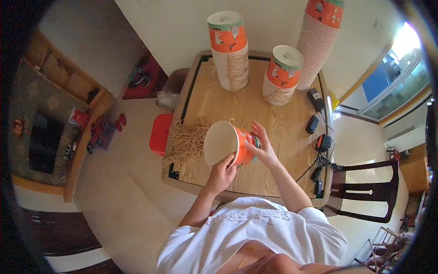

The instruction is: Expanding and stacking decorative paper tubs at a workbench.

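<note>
An orange-and-green printed paper bucket (243,147) lies tilted on its side between my hands, its white open mouth facing left. At the lower rim, my left hand (222,172) pinches the bucket's edge. Around the base end, my right hand (263,147) curls its thumb and fingers; part of its grip is hidden behind the bucket. Just left of the bucket, a loose pile of tan twisted cords (189,139) spreads over the wooden table (287,137). Farther back stand a nested bucket stack (228,50), a shorter stack (284,73) and a tall stack (318,41), all upside down.
Black chargers (323,142) with tangled cables line the table's right edge. A dark wooden chair (369,189) stands at the right. A red stool (160,134) and a bagged bin (173,89) are beside the table's left edge.
</note>
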Available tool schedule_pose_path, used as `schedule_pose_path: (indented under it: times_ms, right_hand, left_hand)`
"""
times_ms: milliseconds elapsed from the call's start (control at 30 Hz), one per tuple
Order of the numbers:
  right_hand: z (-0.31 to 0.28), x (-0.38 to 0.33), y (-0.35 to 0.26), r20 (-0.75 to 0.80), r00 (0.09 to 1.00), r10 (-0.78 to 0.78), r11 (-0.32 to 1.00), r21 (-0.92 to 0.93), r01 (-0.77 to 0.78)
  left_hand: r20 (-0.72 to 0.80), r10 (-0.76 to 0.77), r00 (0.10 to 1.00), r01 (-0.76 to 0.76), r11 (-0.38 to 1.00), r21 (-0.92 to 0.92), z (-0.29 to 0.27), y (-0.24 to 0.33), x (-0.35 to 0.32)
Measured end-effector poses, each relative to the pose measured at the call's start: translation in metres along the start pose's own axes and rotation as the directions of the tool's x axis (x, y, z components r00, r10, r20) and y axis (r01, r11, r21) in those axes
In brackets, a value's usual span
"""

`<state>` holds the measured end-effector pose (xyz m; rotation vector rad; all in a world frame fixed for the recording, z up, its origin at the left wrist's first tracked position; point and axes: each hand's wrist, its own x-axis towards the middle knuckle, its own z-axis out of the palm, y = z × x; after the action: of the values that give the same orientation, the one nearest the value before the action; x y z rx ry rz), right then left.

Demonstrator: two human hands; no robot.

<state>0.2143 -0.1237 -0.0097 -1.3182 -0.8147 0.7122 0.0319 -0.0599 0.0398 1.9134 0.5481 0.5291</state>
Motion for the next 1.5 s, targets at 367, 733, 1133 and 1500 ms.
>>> schedule_pose_path:
  times_ms: [367, 733, 1133, 1500]
  right_hand:
    - [0.012, -0.012, 0.004, 0.028, 0.982, -0.185, 0.893, -0.412, 0.18]
    - [0.033, -0.013, -0.036, 0.109, 0.911, -0.398, 0.738, -0.552, 0.389]
    - [0.032, -0.003, -0.039, 0.263, 0.895, -0.36, 0.645, -0.623, 0.442]
    - [0.023, -0.004, -0.045, 0.241, 0.914, -0.327, 0.667, -0.626, 0.404]
  left_hand:
    - [-0.102, -0.196, 0.975, 0.148, 0.924, -0.353, 0.005, -0.027, 0.011]
    - [-0.19, -0.112, 0.975, 0.061, 0.965, -0.253, 0.016, -0.024, 0.011]
    - [-0.102, -0.416, 0.904, 0.218, 0.651, -0.727, 0.019, -0.037, 0.012]
    - [-0.251, -0.38, 0.89, 0.071, 0.661, -0.747, 0.025, -0.037, 0.013]
